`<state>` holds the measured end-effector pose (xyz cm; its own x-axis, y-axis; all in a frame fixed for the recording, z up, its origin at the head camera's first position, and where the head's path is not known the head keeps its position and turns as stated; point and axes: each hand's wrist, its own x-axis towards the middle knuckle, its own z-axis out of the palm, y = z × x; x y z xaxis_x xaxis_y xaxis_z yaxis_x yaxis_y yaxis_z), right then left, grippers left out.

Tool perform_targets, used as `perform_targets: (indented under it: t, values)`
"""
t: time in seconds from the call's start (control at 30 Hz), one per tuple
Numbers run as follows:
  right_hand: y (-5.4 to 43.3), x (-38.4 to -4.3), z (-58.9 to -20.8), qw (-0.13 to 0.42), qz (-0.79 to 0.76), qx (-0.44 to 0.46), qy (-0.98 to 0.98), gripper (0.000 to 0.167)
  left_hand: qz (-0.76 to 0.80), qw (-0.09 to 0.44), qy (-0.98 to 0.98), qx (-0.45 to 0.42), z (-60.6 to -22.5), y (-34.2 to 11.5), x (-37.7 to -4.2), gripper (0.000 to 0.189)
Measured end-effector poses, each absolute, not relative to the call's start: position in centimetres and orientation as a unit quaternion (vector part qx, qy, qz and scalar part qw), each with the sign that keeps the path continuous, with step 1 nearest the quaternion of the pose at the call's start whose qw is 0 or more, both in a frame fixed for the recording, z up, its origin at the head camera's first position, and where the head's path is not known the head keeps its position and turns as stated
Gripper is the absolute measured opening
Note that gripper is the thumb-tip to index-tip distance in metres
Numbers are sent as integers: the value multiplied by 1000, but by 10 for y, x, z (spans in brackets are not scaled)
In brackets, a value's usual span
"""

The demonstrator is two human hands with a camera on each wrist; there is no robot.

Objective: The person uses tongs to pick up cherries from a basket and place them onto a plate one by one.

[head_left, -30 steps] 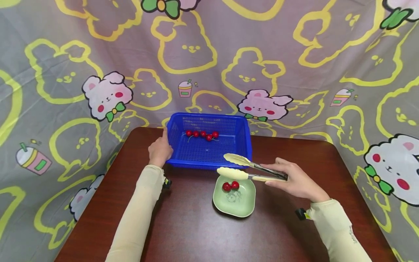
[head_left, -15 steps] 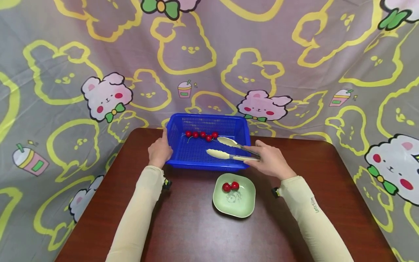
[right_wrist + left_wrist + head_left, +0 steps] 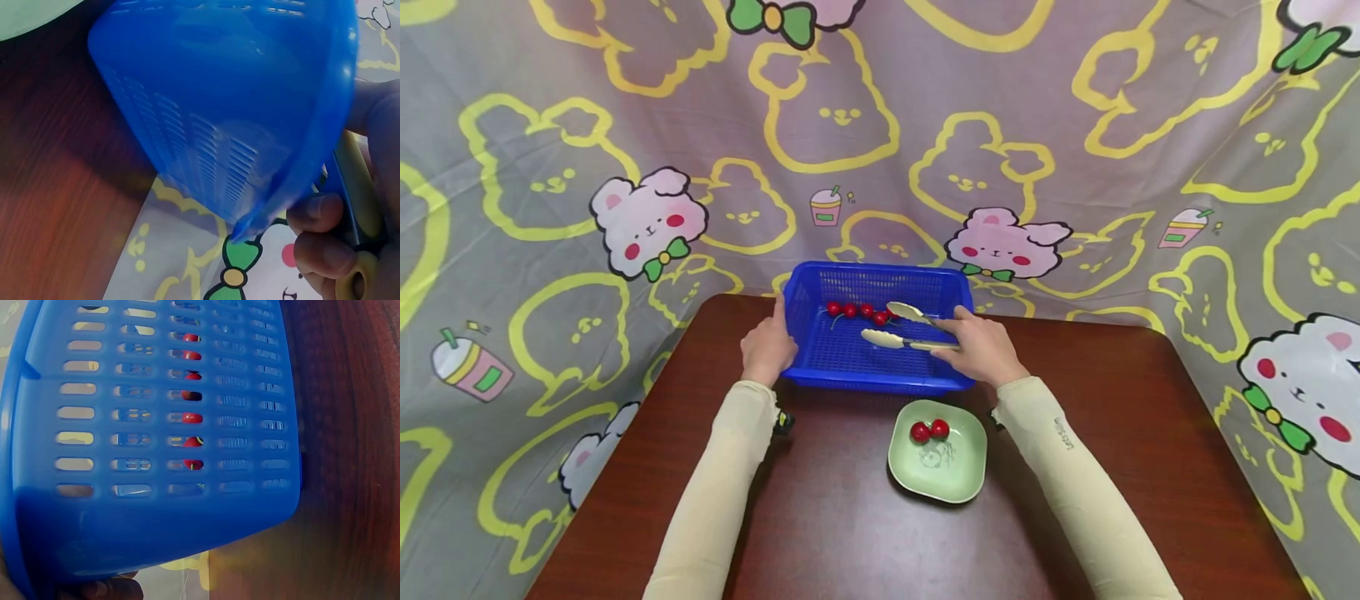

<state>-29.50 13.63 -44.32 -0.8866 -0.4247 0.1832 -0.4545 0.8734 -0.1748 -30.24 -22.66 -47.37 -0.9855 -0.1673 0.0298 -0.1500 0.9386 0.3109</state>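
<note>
A blue perforated basket (image 3: 842,379) stands on the table, with several red cherries (image 3: 850,310) along its back part. My left hand (image 3: 767,348) grips the basket's left rim; in the left wrist view its fingers (image 3: 115,589) curl under that rim. My right hand (image 3: 985,348) holds metal tongs (image 3: 882,338) with cream tips over the basket's right side. The tong tips are spread apart, the upper one partly covering the rightmost cherry. In the right wrist view, fingers wrap the tongs' handle (image 3: 359,194) beside the basket rim.
A light green square dish (image 3: 955,479) sits in front of the basket, with two cherries (image 3: 921,432) inside. The brown table (image 3: 820,517) meets a patterned cloth (image 3: 850,150) at the back and sides.
My right hand has carried the tongs left and away from me, from above the dish to inside the basket near the cherries. The left hand has kept its place on the rim.
</note>
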Motion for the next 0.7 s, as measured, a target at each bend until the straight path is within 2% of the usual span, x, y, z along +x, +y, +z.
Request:
perform_targets:
  t: [0.7]
  values:
    - [115,-309,-455,100,26,249,-963,46,-158,25,-984,80,-473,-226,-303,86]
